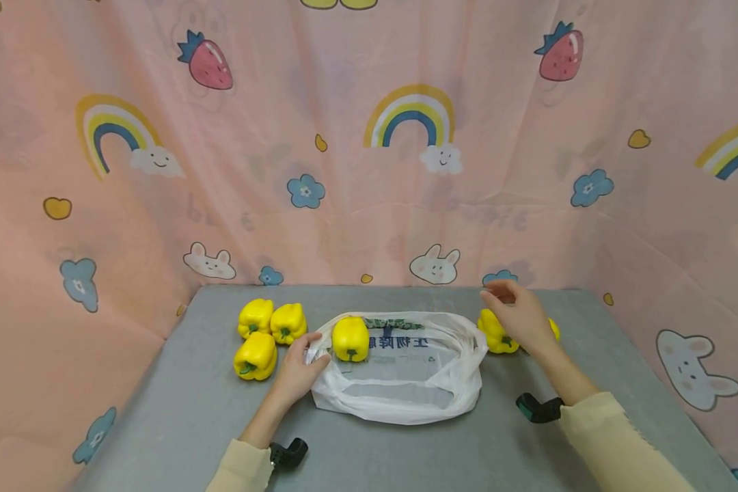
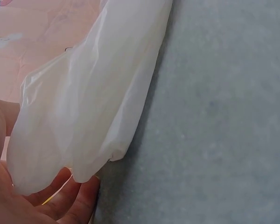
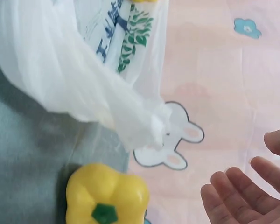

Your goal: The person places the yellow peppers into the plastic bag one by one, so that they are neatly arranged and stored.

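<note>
A white plastic bag (image 1: 400, 413) lies with its mouth spread wide in the middle of the table, dark print and green leaves showing inside. One yellow bell pepper (image 1: 350, 339) is inside at its left end. My left hand (image 1: 296, 372) holds the bag's left rim; in the left wrist view the film passes between thumb and fingers (image 2: 86, 198). Above the right side of the table hovers my right hand (image 1: 519, 318), fingers apart and nothing in them. Just below it sits a yellow bell pepper (image 3: 107, 193), with more yellow (image 1: 555, 329) partly hidden behind the hand.
Three yellow bell peppers (image 1: 255, 357) stand grouped left of the bag on the grey table (image 1: 178, 424). A pink patterned cloth (image 1: 344, 225) hangs along the table's back and sides. Each wrist wears a black camera (image 1: 290, 454).
</note>
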Demonstrator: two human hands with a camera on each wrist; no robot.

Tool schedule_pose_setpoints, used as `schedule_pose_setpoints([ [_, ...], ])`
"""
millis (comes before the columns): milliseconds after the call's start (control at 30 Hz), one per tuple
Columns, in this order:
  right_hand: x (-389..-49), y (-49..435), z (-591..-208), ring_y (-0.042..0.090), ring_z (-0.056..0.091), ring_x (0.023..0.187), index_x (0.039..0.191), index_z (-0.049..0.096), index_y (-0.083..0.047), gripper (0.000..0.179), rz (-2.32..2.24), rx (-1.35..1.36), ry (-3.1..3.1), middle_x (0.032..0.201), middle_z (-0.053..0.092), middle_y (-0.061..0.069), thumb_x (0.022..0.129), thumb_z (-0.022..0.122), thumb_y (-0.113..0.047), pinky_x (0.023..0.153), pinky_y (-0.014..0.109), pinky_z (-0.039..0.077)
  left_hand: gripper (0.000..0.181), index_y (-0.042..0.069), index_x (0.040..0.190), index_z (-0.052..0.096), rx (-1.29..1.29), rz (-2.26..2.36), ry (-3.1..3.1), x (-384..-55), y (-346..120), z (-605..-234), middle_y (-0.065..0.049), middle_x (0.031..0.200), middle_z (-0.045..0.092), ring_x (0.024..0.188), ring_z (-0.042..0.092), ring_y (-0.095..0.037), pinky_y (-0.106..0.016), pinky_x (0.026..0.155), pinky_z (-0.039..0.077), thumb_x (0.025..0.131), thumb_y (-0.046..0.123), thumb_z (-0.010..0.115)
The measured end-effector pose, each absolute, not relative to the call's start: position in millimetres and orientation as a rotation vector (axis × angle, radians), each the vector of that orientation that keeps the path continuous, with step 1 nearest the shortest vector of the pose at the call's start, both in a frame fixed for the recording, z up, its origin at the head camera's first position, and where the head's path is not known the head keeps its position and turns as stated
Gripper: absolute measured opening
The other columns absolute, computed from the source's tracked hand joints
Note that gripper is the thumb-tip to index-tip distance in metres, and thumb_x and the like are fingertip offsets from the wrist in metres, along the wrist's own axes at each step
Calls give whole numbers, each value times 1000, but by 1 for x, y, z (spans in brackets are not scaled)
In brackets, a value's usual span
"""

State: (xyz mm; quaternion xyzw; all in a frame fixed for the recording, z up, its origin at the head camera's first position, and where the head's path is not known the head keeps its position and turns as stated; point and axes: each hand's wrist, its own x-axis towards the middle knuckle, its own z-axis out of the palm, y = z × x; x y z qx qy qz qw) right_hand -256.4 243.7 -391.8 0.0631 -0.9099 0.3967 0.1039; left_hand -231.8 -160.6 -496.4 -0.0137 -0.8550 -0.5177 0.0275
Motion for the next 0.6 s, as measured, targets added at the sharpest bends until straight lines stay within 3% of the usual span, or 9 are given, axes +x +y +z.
schedule_pose_setpoints([
  [600,-258,309,-417,46,51,116,138,51,7,55,1147,41,-2640,131,55,31,107,50,-39,95,64,43,48,3,139,55,-47,-1583,-2641,-233,-161,-499,-21,143,51,136,44,-39,-61,113,31,95,16,69],
])
